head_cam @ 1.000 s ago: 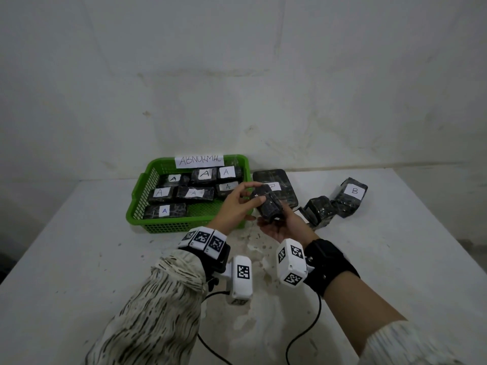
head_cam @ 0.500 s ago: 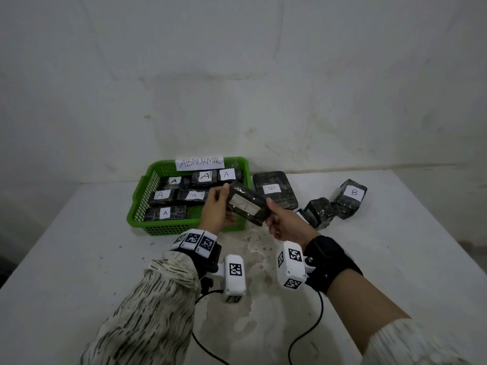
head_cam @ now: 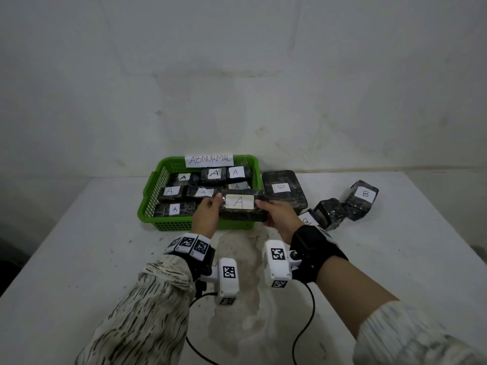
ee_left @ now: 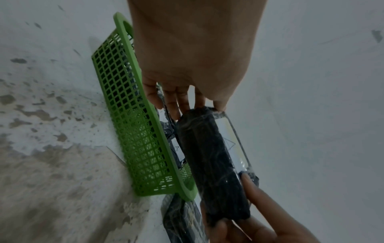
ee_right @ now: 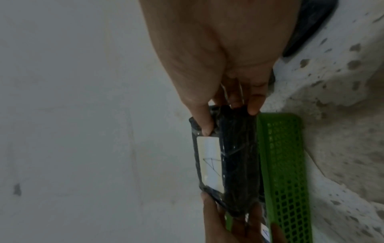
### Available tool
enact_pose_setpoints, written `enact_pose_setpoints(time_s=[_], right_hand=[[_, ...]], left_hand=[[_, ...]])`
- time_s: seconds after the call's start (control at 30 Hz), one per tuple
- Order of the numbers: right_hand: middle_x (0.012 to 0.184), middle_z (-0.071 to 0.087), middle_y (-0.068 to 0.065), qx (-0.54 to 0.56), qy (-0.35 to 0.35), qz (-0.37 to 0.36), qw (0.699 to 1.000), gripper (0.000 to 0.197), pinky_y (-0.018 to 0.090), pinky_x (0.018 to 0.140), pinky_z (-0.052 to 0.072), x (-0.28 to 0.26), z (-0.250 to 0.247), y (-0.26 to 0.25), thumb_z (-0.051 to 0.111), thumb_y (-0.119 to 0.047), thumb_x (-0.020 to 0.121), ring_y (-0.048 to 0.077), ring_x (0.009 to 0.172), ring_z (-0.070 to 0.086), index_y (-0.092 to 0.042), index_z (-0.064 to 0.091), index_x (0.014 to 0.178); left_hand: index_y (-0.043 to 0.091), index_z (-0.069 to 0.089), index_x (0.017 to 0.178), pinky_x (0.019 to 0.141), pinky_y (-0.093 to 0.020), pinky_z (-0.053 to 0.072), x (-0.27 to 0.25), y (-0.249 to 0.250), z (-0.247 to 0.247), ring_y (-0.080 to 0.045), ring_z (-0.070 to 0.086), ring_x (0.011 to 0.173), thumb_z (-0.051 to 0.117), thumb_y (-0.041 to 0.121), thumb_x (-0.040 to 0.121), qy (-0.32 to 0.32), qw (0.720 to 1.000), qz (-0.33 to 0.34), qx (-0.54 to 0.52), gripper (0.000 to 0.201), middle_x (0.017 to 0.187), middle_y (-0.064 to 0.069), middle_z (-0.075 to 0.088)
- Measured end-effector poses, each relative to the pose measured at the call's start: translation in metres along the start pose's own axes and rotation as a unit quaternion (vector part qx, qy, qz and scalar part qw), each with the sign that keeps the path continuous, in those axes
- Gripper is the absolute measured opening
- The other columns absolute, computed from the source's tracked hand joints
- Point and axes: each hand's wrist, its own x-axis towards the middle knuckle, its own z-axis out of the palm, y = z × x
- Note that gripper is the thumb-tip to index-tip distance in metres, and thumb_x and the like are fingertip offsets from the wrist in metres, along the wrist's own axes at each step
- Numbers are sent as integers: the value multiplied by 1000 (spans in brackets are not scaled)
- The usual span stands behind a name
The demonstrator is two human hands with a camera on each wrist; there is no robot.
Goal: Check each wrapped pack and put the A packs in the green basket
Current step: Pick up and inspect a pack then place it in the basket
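On the white table (head_cam: pixel 79 259), the green basket (head_cam: pixel 168 225) holds seven A packs; both the left hand (head_cam: pixel 207 214) and right hand (head_cam: pixel 279 217) grip an eighth A pack (head_cam: pixel 243 208) over its near-right corner; three B packs (head_cam: pixel 284 188) lie right

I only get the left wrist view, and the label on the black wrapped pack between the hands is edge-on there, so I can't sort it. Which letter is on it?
Observer: In the head view the black wrapped pack, gripped by the left hand and the right hand, has a white label reading A.
Operator: Is that the right basket?
Observer: The green plastic mesh basket has a paper sign reading ABNORMAL on its far rim.
Operator: What lies outside it?
Observer: To its right on the white table, a flat B pack and a farther B pack.
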Motion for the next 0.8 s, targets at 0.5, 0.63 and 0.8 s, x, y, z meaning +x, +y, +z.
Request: enact_pose_setpoints(time_s=[0.5, 0.63, 0.8], right_hand=[[109, 59, 16, -313, 124, -59, 940, 46, 30, 72, 41, 60, 62, 1, 65, -27, 88, 30, 96, 58, 1, 46, 119], [102, 57, 15, -366, 86, -23, 926, 53, 29, 68, 35, 74, 78, 7, 63, -27, 91, 29, 91, 56, 3, 40, 128], [111, 60, 20, -481, 21, 27, 876, 33, 31, 70, 40, 85, 86, 15, 51, -31, 96, 33, 98, 60, -2, 51, 112]], left_hand=[[21, 27, 147, 115, -46, -8, 37, -63, -27, -29, -7, 146, 32, 48, 97, -15, 948, -41, 316, 57, 157, -9, 14], [22, 24, 148, 115, -46, -10, 34, -74, -20, -29, -9, 145, 24, 60, 92, -3, 933, -12, 359, 67, 157, -9, 11], [21, 34, 144, 114, -45, -12, 34, -81, -18, -30, -3, 146, -17, 89, 52, 31, 948, 13, 317, 125, 155, -11, 18]])
